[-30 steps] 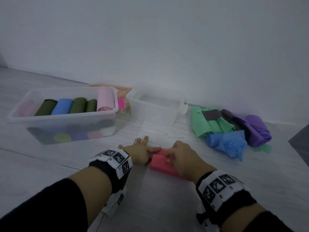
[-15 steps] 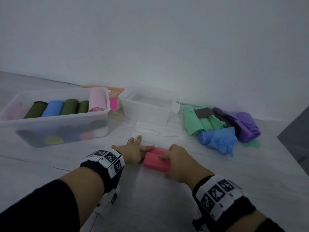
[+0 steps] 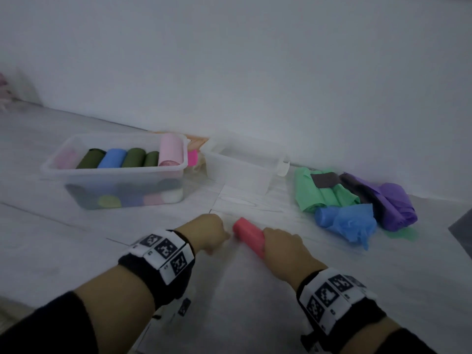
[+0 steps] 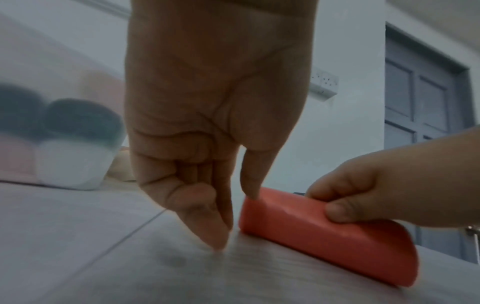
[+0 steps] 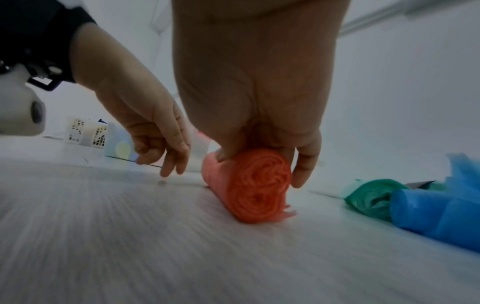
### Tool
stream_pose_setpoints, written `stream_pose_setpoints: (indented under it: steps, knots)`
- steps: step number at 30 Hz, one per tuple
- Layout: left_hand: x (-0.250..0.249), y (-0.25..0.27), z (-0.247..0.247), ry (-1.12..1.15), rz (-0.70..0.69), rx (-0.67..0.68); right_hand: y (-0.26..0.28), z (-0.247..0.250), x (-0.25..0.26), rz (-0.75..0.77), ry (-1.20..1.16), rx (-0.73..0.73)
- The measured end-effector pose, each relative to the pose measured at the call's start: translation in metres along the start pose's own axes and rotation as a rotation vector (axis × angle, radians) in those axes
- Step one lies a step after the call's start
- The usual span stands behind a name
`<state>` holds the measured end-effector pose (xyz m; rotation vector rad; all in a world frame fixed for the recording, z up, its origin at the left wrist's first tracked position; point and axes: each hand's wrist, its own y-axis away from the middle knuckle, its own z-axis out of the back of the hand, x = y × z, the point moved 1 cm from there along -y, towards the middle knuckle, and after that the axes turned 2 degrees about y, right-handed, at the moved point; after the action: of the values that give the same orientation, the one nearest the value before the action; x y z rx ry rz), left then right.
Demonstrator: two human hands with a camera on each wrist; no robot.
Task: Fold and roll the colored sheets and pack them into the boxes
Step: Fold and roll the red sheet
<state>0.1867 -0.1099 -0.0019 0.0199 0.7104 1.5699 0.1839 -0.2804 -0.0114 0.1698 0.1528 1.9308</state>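
Observation:
A rolled red sheet [image 3: 247, 233] lies on the pale floor, its spiral end [image 5: 259, 183] facing the right wrist camera. My right hand [image 3: 281, 245] grips the roll's near end from above, thumb on one side and fingers on the other. My left hand [image 3: 212, 235] hovers just left of the roll's far end with loosely curled fingers, holding nothing; its thumb tip [image 4: 249, 193] touches the roll's edge. A clear box [image 3: 115, 172] holding several coloured rolls stands at the left. An empty clear box [image 3: 237, 175] stands beside it.
Loose sheets are heaped at the right: green [image 3: 319, 195], blue [image 3: 347, 221], purple [image 3: 393, 205] and a dark grey piece [image 3: 324, 180]. A bright pink item [image 3: 192, 157] sits between the boxes. The white wall runs close behind. A dark object [image 3: 463, 231] is at the right edge.
The left hand's fingers, which lay flat on the roll, have come off and curled. The right hand keeps hold, and the roll now points away from me instead of lying crosswise.

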Motion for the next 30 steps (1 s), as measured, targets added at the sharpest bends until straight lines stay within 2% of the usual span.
stream_pose_setpoints:
  steps: [3, 5, 8, 11, 18, 22, 26, 30]
  knots:
    - [-0.010, 0.008, -0.019, 0.347, 0.029, 0.095, 0.003, -0.001, 0.007, 0.066, -0.080, 0.019]
    - [-0.017, 0.011, -0.029, 0.586, 0.049, 0.061, 0.004, -0.001, 0.010, 0.127, -0.098, 0.032]
    - [-0.024, 0.019, -0.041, 1.015, 0.112, -0.019, 0.001, -0.001, 0.010, 0.066, -0.220, 0.105]
    - [-0.021, 0.028, -0.046, 1.265, 0.143, -0.089, -0.001, 0.000, 0.016, 0.124, -0.337, 0.101]
    - [0.003, 0.048, -0.021, 1.592, 0.143, -0.270, -0.009, 0.009, 0.039, 0.257, -0.652, 0.040]
    - [0.024, 0.057, 0.007, 1.665, 0.054, -0.363, -0.015, 0.023, 0.065, 0.274, -0.941, 0.126]
    - [0.053, 0.068, 0.043, 1.731, -0.095, -0.491, -0.023, 0.032, 0.108, 0.271, -1.372, 0.313]
    - [0.089, 0.078, 0.083, 1.712, -0.219, -0.564, -0.037, 0.043, 0.153, 0.307, -1.512, 0.355]
